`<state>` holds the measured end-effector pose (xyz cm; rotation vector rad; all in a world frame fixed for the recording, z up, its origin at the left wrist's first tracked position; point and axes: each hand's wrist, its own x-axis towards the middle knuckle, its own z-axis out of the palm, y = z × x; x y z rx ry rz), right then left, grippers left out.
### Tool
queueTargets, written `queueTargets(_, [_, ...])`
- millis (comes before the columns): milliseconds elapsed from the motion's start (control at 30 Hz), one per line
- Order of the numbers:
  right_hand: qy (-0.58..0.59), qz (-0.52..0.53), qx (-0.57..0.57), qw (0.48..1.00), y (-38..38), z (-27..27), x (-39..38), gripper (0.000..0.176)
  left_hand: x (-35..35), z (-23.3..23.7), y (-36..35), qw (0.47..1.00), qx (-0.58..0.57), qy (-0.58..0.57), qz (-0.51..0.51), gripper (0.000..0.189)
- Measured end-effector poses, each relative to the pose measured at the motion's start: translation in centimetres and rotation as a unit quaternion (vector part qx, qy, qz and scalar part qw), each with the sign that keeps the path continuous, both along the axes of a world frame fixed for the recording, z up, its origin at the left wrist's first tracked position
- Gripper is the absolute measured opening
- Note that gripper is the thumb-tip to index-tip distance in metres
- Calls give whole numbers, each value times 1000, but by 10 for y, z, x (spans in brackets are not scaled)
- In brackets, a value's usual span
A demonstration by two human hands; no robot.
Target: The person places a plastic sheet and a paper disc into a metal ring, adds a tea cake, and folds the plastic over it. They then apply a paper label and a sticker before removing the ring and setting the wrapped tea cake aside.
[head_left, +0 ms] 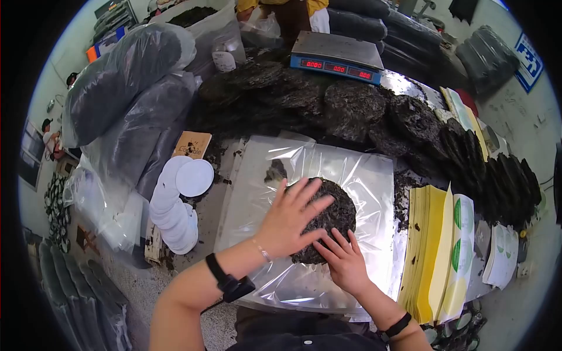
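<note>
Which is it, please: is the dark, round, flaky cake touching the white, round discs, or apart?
Apart: the head view shows shiny clear plastic sheeting between the cake and the discs.

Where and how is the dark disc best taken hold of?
Probably by opposite edges of the dark disc, from left and right, with fingertips eased underneath: it is round, lies flat on the plastic and shows no handle.

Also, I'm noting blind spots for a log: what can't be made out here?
All in the head view:
- Part of the dark disc: hidden by the left hand and right hand.
- The co-worker's head: the co-worker is cut off by the top edge.
- Print on the green-marked sheets: too small.
</note>
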<state>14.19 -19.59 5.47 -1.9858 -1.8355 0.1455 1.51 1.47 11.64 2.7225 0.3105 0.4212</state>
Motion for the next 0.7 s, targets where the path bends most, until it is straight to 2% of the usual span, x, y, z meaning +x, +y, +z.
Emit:
queueTargets(100, [-27, 24, -45, 998, 5, 12, 8, 56, 22, -49, -2, 987, 111, 99, -61, 75])
queueTargets(167, [80, 54, -75, 992, 9, 16, 16, 50, 27, -66, -2, 984, 121, 113, -61, 76])
queueTargets(200, [82, 49, -73, 993, 10, 16, 18, 50, 27, -67, -2, 983, 124, 123, -55, 77])
queueTargets(267, [111, -55, 60, 991, 9, 15, 27, 42, 31, -72, 0, 983, 121, 131, -47, 77])
queueTargets(300, [109, -52, 54, 991, 14, 8, 30, 42, 34, -74, -2, 980, 124, 153, -41, 78])
queueTargets(367, [-25, -71, 15, 997, 30, -15, 21, 36, 33, -78, -2, 967, 136, 210, -48, 80])
queueTargets(433, [-28, -76, 7, 997, 39, -12, 19, 34, 35, -88, 0, 962, 124, 237, -55, 84])
queueTargets(500, [-22, -94, -9, 995, 39, -11, 19, 34, 36, -106, 2, 974, 43, 214, -63, 85])
queueTargets(533, [8, -109, -9, 994, 39, -9, 18, 34, 41, -111, 5, 965, -2, 251, -73, 88])
queueTargets(567, [7, -111, -8, 994, 41, -3, 19, 34, 42, -114, 7, 965, -1, 251, -75, 88])
queueTargets(633, [82, -85, 15, 993, 43, 12, 20, 31, 46, -113, 6, 952, -4, 296, -81, 91])
queueTargets(700, [152, -113, 99, 977, 73, 30, 47, 28, 50, -102, 4, 937, -3, 341, -73, 94])
